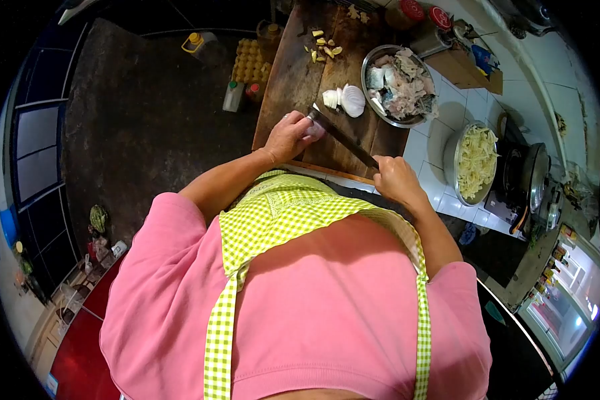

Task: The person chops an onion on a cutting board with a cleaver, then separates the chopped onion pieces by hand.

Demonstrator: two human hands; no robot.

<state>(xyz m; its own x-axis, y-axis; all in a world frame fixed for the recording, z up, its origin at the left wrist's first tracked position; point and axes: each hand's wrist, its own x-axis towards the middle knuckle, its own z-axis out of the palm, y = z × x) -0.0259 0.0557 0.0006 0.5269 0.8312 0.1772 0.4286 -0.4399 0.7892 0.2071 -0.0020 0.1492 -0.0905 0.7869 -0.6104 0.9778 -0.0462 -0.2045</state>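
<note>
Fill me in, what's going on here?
A person in a pink top and green-checked apron is using a long dark-bladed knife at a brown wooden board. The right hand grips its handle; the left hand holds a purplish onion piece by the blade's far end. White cut onion pieces and small yellow chunks lie farther up, beside a round metal bowl of what looks like cut fish.

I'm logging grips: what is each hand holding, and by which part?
Right hand: the knife, by its handle end. Left hand: an onion, by its left side.
</note>
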